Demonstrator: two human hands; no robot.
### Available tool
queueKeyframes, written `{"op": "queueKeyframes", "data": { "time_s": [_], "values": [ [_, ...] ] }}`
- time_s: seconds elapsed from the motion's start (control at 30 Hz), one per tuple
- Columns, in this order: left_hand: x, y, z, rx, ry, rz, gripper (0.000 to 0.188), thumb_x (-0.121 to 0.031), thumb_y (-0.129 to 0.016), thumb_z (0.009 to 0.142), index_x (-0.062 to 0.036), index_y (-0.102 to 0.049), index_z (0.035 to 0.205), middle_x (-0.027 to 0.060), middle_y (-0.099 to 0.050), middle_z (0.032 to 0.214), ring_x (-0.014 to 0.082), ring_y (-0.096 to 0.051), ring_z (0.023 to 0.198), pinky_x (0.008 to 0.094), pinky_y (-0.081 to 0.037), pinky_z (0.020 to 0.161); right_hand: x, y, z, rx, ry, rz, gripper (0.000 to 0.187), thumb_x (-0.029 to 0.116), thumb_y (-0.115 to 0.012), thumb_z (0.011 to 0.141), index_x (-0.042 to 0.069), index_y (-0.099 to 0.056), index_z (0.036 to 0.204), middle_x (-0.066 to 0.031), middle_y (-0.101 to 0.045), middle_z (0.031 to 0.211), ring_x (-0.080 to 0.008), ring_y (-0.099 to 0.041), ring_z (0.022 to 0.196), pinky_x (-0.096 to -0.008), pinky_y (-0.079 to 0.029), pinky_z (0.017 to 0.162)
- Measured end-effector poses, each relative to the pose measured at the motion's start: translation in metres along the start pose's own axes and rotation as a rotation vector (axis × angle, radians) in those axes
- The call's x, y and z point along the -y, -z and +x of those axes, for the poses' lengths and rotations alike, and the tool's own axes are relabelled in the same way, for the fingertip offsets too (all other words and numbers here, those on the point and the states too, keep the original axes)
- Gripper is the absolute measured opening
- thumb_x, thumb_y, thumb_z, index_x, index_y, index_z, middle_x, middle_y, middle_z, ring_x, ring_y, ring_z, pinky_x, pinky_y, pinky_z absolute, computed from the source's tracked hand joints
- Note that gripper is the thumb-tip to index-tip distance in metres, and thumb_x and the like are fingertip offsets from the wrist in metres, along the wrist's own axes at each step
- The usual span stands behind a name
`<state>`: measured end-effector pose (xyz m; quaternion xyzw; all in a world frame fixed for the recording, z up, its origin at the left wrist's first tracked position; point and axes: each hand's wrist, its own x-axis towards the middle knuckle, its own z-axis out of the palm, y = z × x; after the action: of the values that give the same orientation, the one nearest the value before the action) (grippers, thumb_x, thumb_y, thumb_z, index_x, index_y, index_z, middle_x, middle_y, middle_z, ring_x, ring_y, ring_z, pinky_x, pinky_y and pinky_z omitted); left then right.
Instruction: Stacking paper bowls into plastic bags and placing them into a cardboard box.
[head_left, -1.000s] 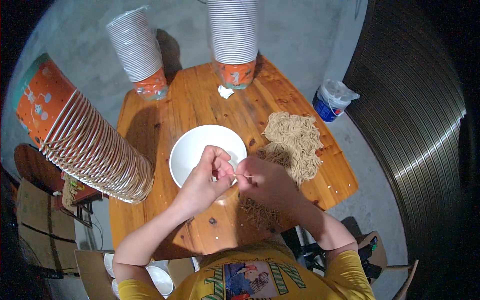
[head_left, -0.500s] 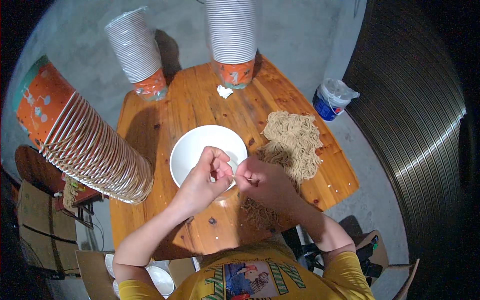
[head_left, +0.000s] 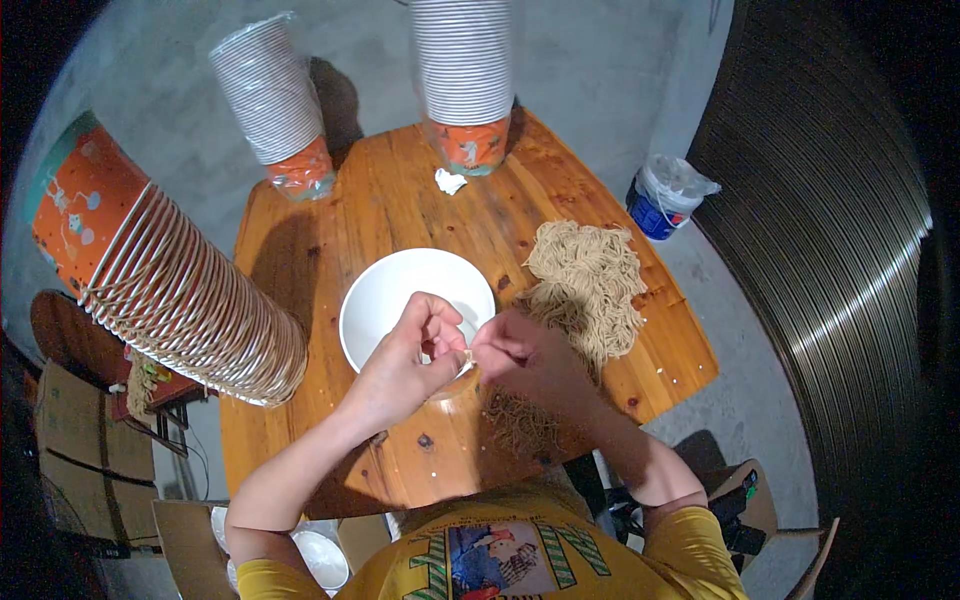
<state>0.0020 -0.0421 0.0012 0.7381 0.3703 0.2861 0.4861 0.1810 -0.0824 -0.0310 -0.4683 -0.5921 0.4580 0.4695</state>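
Over the near rim of a white paper bucket (head_left: 385, 300), open side up on the table, my two hands meet fingertip to fingertip. My left hand (head_left: 412, 350) pinches the short pale end of a thin cord (head_left: 468, 362) between thumb and forefinger, the other fingers curled. Against it, my right hand (head_left: 515, 350) is closed in a pinch, in shadow; what it grips is too small to make out. A loose heap of tan cord (head_left: 590, 285) lies to the right, its strands running down under my right forearm to a darker, shaded part (head_left: 525, 415).
A tall leaning stack of orange-patterned buckets (head_left: 190, 290), cord strung around the rims, stands left. Two plastic-wrapped bucket stacks (head_left: 265, 95) (head_left: 462, 70) stand at the wooden table's (head_left: 400, 200) far edge, near crumpled white paper (head_left: 450, 181). A blue pail (head_left: 660, 205) is beyond the table's right side.
My right hand's fingers have shifted slightly at the cord, and the thin strand that showed by them is no longer visible. My left hand stays in place.
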Motion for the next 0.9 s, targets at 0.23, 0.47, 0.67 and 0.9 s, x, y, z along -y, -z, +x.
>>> {"op": "queueKeyframes", "data": {
  "time_s": [0.23, 0.47, 0.67, 0.9],
  "values": [
    [0.002, -0.001, -0.001, 0.057, -0.104, 0.08, 0.034, 0.0, -0.058, 0.084, -0.0036, -0.042, 0.114, 0.001, -0.051, 0.081, 0.0085, -0.048, 0.072, 0.0239, -0.043, 0.072, -0.004, -0.003, -0.001, -0.018, 0.008, 0.015, 0.013, 0.016, -0.054, 0.09, 0.004, -0.053, 0.088, -0.0005, -0.057, 0.063, -0.0046, -0.052, 0.057, -0.0222, -0.042, 0.051],
    [-0.005, 0.005, -0.006, 0.108, 0.079, 0.104, 0.028, -0.002, -0.057, 0.086, -0.0038, -0.048, 0.113, -0.0003, -0.051, 0.083, 0.0091, -0.049, 0.077, 0.0248, -0.043, 0.075, -0.004, -0.007, -0.005, -0.031, -0.001, -0.02, 0.015, 0.018, -0.053, 0.092, 0.003, -0.052, 0.089, -0.0021, -0.059, 0.065, -0.0059, -0.053, 0.057, -0.0217, -0.043, 0.052],
    [-0.002, 0.0, -0.006, 0.019, -0.236, 0.456, 0.01, -0.009, -0.059, 0.086, -0.0009, -0.057, 0.092, 0.0089, -0.054, 0.085, 0.0221, -0.054, 0.08, 0.03, -0.043, 0.074, -0.023, -0.016, -0.022, -0.1, 0.119, 0.019, 0.011, 0.015, -0.051, 0.094, 0.004, -0.051, 0.091, -0.0035, -0.057, 0.067, -0.0072, -0.054, 0.057, -0.0233, -0.046, 0.055],
    [-0.004, -0.001, -0.007, -0.018, -0.21, 0.418, 0.008, -0.008, -0.056, 0.086, -0.0002, -0.055, 0.087, 0.0131, -0.051, 0.085, 0.03, -0.051, 0.087, 0.0359, -0.042, 0.077, -0.029, -0.028, -0.027, -0.09, -0.031, 0.196, 0.009, 0.014, -0.048, 0.095, 0.005, -0.049, 0.091, -0.0022, -0.056, 0.067, -0.007, -0.053, 0.057, -0.0213, -0.045, 0.054]
  ]
}}
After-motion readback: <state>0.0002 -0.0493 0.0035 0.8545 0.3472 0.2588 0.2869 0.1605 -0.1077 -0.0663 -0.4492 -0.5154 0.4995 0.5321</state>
